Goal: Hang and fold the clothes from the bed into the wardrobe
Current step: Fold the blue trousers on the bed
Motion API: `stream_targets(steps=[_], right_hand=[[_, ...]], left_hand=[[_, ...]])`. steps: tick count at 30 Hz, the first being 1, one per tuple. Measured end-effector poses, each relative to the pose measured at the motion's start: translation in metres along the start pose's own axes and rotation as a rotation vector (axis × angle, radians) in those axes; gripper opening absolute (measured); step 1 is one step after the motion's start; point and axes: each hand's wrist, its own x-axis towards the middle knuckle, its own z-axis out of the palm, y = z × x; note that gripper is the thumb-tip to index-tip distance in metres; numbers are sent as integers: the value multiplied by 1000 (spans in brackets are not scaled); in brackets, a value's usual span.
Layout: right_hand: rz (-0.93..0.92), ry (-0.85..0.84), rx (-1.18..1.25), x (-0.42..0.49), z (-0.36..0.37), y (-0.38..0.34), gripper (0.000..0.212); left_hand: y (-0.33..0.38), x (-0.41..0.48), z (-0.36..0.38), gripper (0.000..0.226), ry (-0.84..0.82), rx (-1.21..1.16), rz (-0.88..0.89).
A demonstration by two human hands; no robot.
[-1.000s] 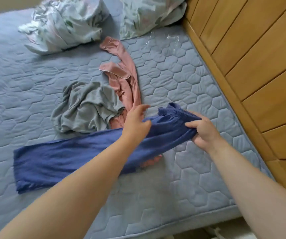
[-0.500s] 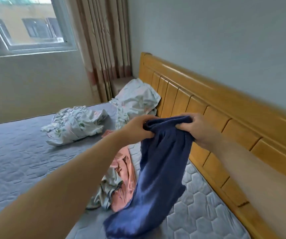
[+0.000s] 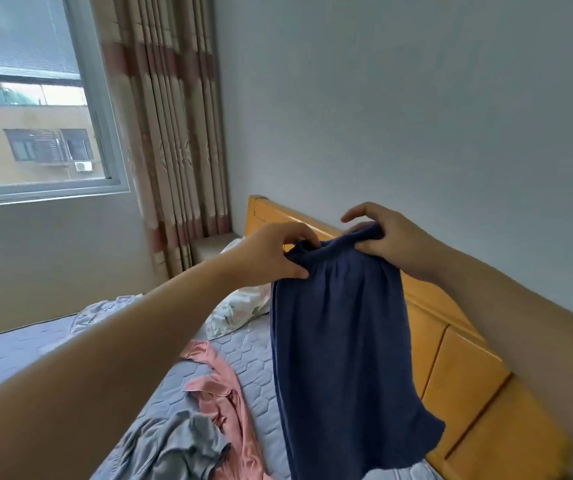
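A pair of dark blue trousers [image 3: 340,358] hangs in the air above the bed [image 3: 257,372], held up by the waistband. My left hand [image 3: 271,254] pinches the left end of the waistband. My right hand [image 3: 385,237] grips the right end, index finger lifted. The legs drop straight down past the frame's lower edge. On the mattress lie a pink garment [image 3: 229,400] and a crumpled grey garment [image 3: 177,448]. No wardrobe is in sight.
A wooden headboard [image 3: 465,372] runs along the right, against the pale wall. A floral pillow [image 3: 236,310] lies by it and a floral bundle [image 3: 101,313] shows behind my left arm. Window [image 3: 32,109] and striped curtain [image 3: 174,126] stand at the far left.
Both hands have lifted the blue trousers from flat on the mattress to hanging at chest height. The view has tilted up from the bed toward the wall and window.
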Motion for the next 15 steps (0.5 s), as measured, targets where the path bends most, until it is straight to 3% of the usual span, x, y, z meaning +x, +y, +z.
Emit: stream_targets(steps=[7,12,15], right_hand=[[-4,-244,-150,-21,-26,-39,37],[86,-277,-238,-28,-21,-51,36],[137,-279,-206,-30,-15,-56,26]], left_hand=[[23,-4,-24,25,-22,186,35],[25,-5,-27,19,-108,255,5],[24,-4,-28,29,-119,280,-8]])
